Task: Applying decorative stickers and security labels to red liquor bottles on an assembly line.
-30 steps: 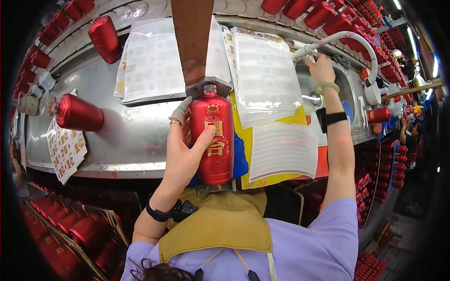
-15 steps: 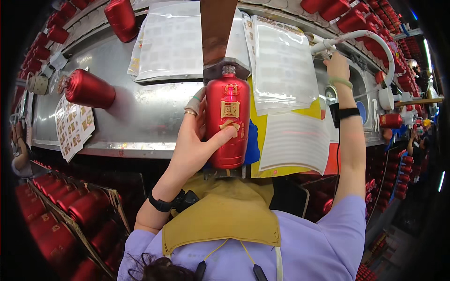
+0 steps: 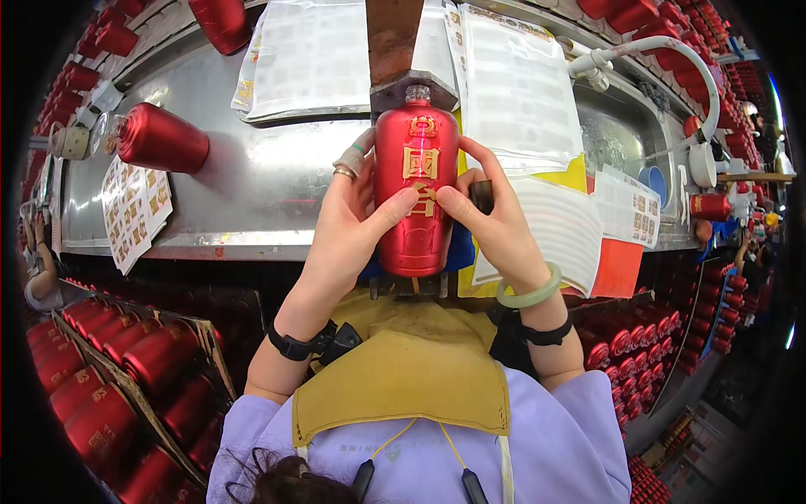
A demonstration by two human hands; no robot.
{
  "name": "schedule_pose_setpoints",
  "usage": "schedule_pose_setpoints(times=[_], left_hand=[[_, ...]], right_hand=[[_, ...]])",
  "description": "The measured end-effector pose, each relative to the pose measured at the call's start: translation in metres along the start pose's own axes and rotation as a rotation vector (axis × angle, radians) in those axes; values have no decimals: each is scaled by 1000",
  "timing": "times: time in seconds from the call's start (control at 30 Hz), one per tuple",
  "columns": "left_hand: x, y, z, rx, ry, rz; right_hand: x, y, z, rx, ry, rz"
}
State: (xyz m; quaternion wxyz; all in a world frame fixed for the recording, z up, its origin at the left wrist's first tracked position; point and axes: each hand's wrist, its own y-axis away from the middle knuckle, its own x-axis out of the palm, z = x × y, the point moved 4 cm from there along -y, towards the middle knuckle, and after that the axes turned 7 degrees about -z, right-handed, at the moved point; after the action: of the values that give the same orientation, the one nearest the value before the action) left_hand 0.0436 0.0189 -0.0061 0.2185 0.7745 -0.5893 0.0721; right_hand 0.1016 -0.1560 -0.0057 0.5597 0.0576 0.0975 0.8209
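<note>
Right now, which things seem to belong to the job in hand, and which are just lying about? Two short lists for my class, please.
Seemingly in the job:
- left hand and right hand
- gold-marked red bottle between them
- dark object at the right fingers, kind unclear

Seemingly lying about:
- second bottle, left
- blue bowl
- white cup

Worktop: bare metal, passable between left bottle and central bottle
Brown post: blocks the way beyond central bottle
White tap: arches over the sink
</note>
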Motion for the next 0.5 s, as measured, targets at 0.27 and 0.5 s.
schedule_pose_setpoints(times=[0.27,0.5], left_hand=[[1,1,-2,23,-18,-23],[8,2,-3,51,-80,-53]], right_hand=[[5,2,-2,22,-53,-42],[6,4,-3,4,-18,-55]])
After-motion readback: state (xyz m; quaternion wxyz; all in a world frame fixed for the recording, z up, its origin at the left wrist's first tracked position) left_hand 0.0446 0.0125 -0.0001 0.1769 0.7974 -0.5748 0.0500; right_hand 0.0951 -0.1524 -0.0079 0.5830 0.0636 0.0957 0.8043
